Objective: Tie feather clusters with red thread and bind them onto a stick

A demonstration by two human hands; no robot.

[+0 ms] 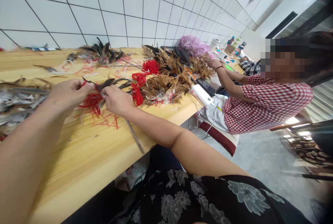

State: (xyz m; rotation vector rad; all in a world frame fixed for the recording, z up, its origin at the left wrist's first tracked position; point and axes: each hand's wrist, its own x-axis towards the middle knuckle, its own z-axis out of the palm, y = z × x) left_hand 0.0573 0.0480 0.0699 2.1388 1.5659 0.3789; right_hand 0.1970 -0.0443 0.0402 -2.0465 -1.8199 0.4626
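Both my hands meet at a small bunch of dark feathers [108, 82] above the wooden table. My left hand [69, 94] pinches red yarn [92, 101] at the base of the bunch, its thumb and forefinger pressed together. Close on its right, my right hand [117, 100] has its fingertips closed on the dark feathers, whose tips stick out past it. Some of the red yarn dangles between the hands, over short red scraps [110, 120] on the table. Exactly how the yarn runs round the quills is hidden by my fingers.
Beside my right hand are coils of red yarn [137, 92] and brown feather bundles [166, 88]. Grey-white feathers [19, 102] lie at the left, dark ones [102, 53] at the back. A thin stick [135, 136] points to the table edge. A person in a checked shirt [270, 104] works at the right.
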